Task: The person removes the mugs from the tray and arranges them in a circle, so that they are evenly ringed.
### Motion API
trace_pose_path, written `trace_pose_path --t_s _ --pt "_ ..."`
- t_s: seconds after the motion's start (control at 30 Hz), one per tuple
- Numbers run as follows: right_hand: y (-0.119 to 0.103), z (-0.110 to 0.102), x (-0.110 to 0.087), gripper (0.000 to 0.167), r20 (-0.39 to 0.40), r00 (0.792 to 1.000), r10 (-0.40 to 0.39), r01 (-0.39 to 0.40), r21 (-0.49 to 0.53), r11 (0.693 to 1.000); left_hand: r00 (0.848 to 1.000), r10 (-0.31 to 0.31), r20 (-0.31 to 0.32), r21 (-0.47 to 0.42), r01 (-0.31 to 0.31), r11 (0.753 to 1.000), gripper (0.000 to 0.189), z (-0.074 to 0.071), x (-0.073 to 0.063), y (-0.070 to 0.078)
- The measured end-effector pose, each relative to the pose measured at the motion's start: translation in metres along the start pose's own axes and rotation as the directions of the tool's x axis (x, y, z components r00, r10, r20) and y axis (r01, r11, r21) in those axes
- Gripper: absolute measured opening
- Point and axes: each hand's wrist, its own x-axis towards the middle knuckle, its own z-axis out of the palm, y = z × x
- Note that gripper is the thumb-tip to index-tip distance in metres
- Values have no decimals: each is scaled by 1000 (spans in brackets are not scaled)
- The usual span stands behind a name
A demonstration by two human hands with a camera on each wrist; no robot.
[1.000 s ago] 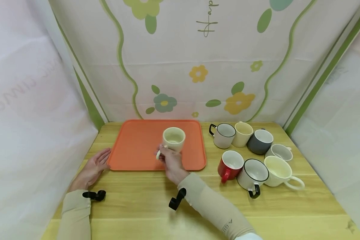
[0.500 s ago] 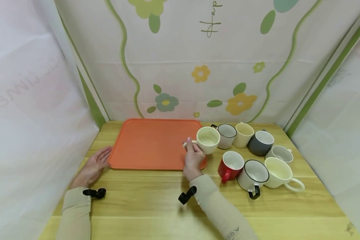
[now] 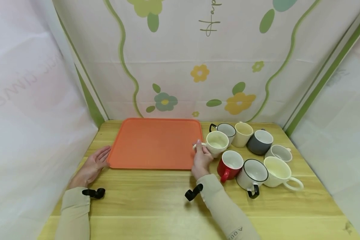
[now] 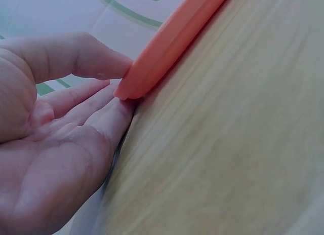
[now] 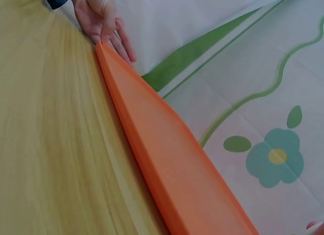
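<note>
My right hand (image 3: 202,160) pinches the handle of a cream mug (image 3: 217,144) just past the tray's right edge, in front of a white mug with a black rim (image 3: 226,129). Whether the cream mug's base touches the table is hidden. Only a fingertip (image 5: 311,225) shows at the corner of the right wrist view. My left hand (image 3: 91,166) lies at the front left corner of an orange tray (image 3: 156,143). In the left wrist view, the thumb (image 4: 76,57) touches the orange rim (image 4: 167,45) while fairly straight fingers lie against its side.
To the right stand a red mug (image 3: 230,165), a black-rimmed mug with a black handle (image 3: 253,175), a large pale yellow mug (image 3: 277,171), a light yellow mug (image 3: 242,135), a dark grey mug (image 3: 260,142) and a pale low cup (image 3: 279,153). Printed cloth walls (image 3: 174,56) enclose the wooden table (image 3: 144,206).
My right hand has carried the cream mug rightward from over the tray to beside the other mugs. My left hand has stayed at the tray's corner.
</note>
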Motion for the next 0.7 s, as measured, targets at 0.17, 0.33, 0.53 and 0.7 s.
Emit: trace_pose_path --t_s 0.17,0.33,0.53,0.7 --pt "1 -5 4 28 -14 999 -34 34 19 999 1000 10 5 -8 -10 1000 89 0 0 -1" --pt "1 -8 5 30 -20 999 -36 37 23 999 1000 16 5 -24 -16 1000 90 2 0 1" --pt "0 -10 5 31 -21 1000 -1 1 11 1000 1000 12 -2 -33 -12 999 90 3 0 0" --pt "2 -10 5 31 -23 1000 -1 2 11 1000 1000 -2 -17 -3 2 1000 89 2 0 -1"
